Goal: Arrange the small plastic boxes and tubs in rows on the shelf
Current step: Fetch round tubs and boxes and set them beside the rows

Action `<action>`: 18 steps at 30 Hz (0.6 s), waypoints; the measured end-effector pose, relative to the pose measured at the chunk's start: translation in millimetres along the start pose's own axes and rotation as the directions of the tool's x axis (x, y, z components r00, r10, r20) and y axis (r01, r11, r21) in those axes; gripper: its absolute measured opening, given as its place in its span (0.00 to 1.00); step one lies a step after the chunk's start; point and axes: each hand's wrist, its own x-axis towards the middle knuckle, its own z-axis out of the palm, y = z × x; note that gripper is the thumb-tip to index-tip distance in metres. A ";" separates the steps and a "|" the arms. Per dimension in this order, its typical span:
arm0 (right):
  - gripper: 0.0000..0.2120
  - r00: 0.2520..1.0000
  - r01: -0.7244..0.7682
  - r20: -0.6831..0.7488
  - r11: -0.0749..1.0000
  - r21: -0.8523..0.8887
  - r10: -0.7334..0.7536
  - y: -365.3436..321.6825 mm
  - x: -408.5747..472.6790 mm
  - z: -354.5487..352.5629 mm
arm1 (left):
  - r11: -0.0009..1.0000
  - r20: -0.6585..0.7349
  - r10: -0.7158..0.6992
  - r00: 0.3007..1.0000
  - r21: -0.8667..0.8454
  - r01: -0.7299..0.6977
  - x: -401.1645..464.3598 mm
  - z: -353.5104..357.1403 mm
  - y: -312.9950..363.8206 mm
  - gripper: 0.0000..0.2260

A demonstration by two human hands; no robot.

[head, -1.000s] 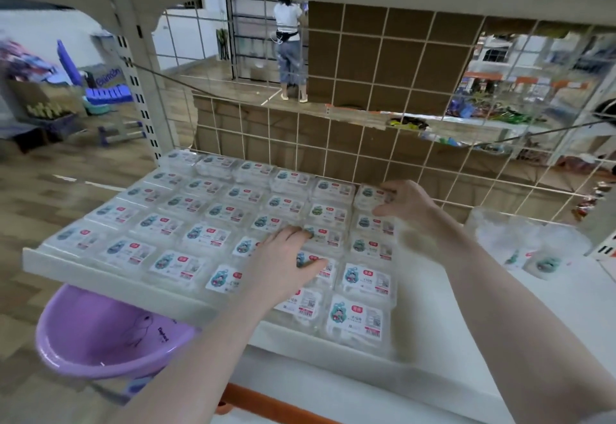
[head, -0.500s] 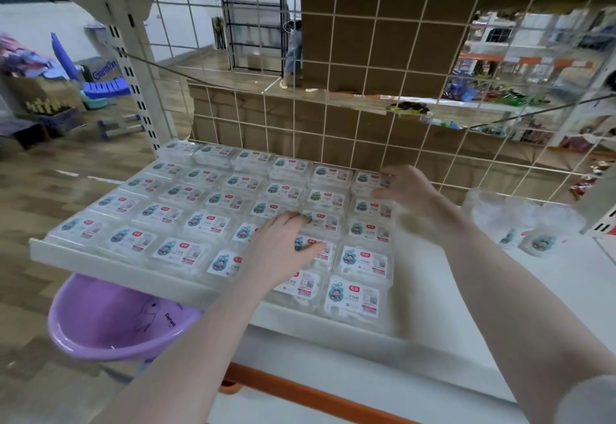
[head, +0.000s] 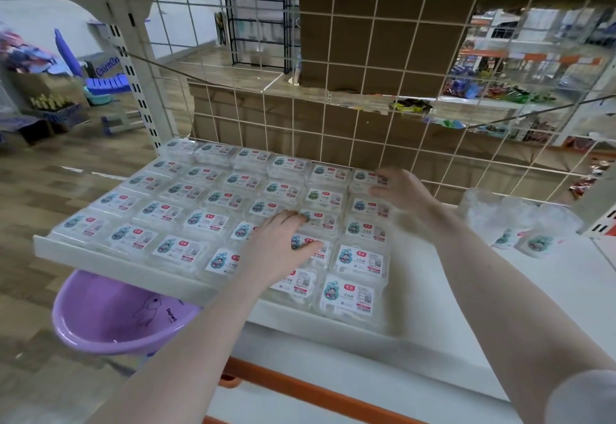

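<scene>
Mostly done: small plastic boxes [head: 206, 222] in rows across shelf [head: 110, 265]. Left hand [head: 281, 243] flat, grips nothing; right hand [head: 401, 188] loosely touches back-row box at 1 o'clock (grip unclear). Bagged tubs [head: 526, 228] at 3 o'clock left.

Wood-look floor [head: 50, 173], wire grid [head: 383, 90], seemingly stocked shelves [head: 506, 90] beyond.

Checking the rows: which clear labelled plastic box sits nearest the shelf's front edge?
The clear labelled plastic box at the front of the rightmost column; it sits alone, farther forward than every other box, right of the left hand.
</scene>
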 end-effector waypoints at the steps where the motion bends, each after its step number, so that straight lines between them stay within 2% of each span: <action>1: 0.13 1.000 0.004 0.001 1.000 0.000 -0.004 0.1 -1.1 0.8 | 1.000 0.001 0.001 1.000 0.002 -0.001 0.0 0.1 -0.1 0.26; 5: 0.07 0.999 0.055 0.004 0.998 -0.038 -0.055 0.4 -4.2 4.4 | 1.000 -0.004 0.008 1.000 -0.004 -0.008 0.3 0.3 -0.7 0.26; 12: 0.17 0.993 0.106 -0.054 0.994 -0.013 -0.106 -7.4 -16.7 5.9 | 1.000 0.000 0.006 1.000 0.009 -0.006 0.8 0.4 -0.8 0.27; 18: 0.17 0.968 -0.023 -0.249 0.999 -0.041 0.012 -26.1 -55.0 3.2 | 1.000 -0.002 -0.001 1.000 0.004 0.001 0.4 -0.6 -1.2 0.26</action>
